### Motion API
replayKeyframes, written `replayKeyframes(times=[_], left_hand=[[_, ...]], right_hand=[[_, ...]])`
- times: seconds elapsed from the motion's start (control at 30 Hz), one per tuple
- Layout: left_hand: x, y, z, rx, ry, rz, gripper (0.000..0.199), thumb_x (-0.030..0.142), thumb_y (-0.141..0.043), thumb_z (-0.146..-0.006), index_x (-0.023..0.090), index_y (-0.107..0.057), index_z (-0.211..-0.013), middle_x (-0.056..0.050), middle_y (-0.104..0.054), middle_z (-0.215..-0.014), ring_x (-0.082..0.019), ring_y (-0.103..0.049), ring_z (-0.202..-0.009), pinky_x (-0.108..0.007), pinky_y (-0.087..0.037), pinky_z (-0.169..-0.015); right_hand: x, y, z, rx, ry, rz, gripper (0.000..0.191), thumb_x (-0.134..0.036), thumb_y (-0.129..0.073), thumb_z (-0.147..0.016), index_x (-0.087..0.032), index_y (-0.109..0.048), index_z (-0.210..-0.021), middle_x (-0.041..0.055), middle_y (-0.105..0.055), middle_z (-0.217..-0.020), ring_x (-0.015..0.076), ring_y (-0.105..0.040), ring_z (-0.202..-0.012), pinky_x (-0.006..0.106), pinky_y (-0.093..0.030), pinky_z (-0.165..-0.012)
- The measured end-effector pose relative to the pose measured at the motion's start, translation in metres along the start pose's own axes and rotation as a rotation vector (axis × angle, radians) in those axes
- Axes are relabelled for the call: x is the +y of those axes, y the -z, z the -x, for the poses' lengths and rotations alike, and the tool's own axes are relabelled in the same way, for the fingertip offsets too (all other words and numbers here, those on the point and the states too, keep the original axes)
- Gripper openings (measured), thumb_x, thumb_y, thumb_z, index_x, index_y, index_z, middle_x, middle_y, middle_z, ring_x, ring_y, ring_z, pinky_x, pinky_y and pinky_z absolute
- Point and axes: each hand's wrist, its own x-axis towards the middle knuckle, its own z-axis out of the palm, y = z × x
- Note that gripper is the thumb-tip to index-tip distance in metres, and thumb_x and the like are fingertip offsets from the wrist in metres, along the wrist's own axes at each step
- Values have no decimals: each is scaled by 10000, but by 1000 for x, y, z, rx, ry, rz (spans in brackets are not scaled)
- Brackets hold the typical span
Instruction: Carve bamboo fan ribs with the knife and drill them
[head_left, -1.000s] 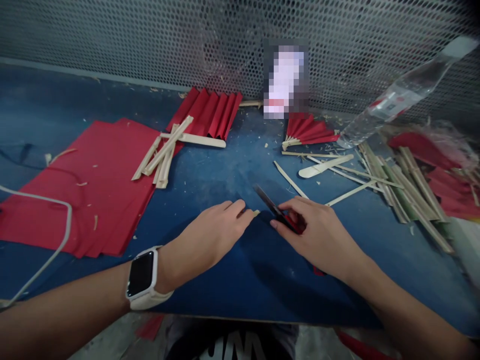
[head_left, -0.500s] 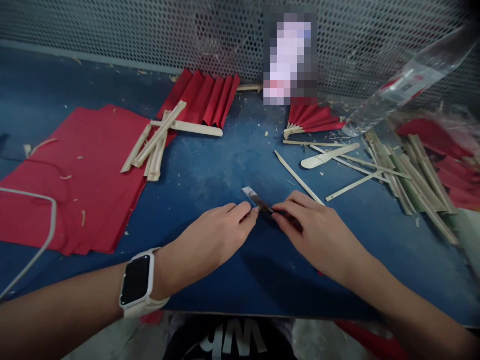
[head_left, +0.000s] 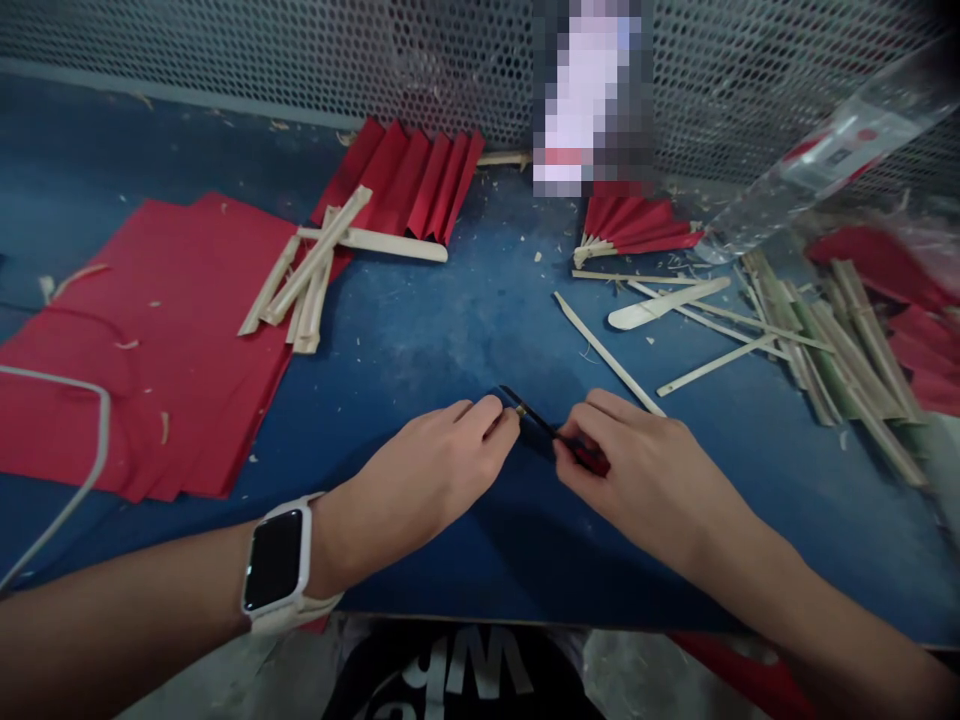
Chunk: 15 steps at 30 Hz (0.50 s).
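My right hand [head_left: 637, 460] is closed around the dark red handle of a knife [head_left: 534, 418], whose thin dark blade points up and left. The blade lies against the tip of a small pale piece [head_left: 520, 410] that sticks out between the fingertips of my left hand [head_left: 442, 465]. Most of that piece is hidden by the fingers. A watch [head_left: 276, 562] is on my left wrist. Beyond my right hand a pale narrow stick [head_left: 607, 352] lies on the blue table [head_left: 465, 330].
Red sheets [head_left: 142, 350] lie at left with a white cable [head_left: 101, 430] over them. Pale sticks [head_left: 319, 255] rest by pleated red paper [head_left: 412, 185]. Behind right are a small red fan [head_left: 637, 225], a plastic bottle [head_left: 817, 160] and bamboo strips [head_left: 847, 350].
The knife has turned, so its blade now shows edge-on instead of its flat side. My right hand has shifted slightly right. The whole view has moved a little.
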Motion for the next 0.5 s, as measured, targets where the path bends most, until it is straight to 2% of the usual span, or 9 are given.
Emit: replayKeyframes(times=[0.1, 0.2, 0.3, 0.37, 0.5], left_hand=[[0, -3, 1, 45, -8, -2, 470, 17, -451, -970, 61, -537, -1430, -77, -657, -1037, -187, -626, -812, -299, -529, -700], [1, -5, 1, 39, 1, -33, 453, 32, -436, -985, 75, -553, -1420, -74, -663, -1024, -185, -629, -823, -295, -527, -716], [2, -6, 0, 47, -2, -59, 445, 27, -427, -988, 64, -568, -1408, -83, -662, -1015, -188, -631, -822, -300, -526, -711], [2, -6, -1, 65, -7, -64, 430, 15, -430, -978, 51, -591, -1375, -82, -655, -992, -190, -624, -799, -301, -517, -683], [2, -6, -1, 48, -20, -53, 355, 24, -448, -978, 74, -650, -1266, -66, -649, -957, -181, -602, -761, -300, -506, -669]], right_hand=[[0, 1, -2, -17, 11, -70, 95, -154, -633, -970, -182, -706, -916, -25, -617, -759, 116, -589, -575, 286, -419, -530], [-1, 1, -3, 4, 36, -97, 229, -123, -602, -987, -166, -755, -1152, -10, -684, -807, 128, -639, -634, 283, -466, -596], [-1, 2, -2, -14, 47, -93, 234, -121, -590, -988, -154, -781, -1119, -4, -682, -778, 119, -604, -585, 289, -446, -564], [0, 3, -1, -22, 64, -95, 264, -122, -575, -992, -144, -781, -1157, -3, -685, -782, 113, -588, -562, 291, -438, -543], [4, 4, 0, -27, 120, -81, 462, -115, -543, -993, -119, -658, -1441, -4, -706, -831, 125, -624, -594, 301, -440, -536]])
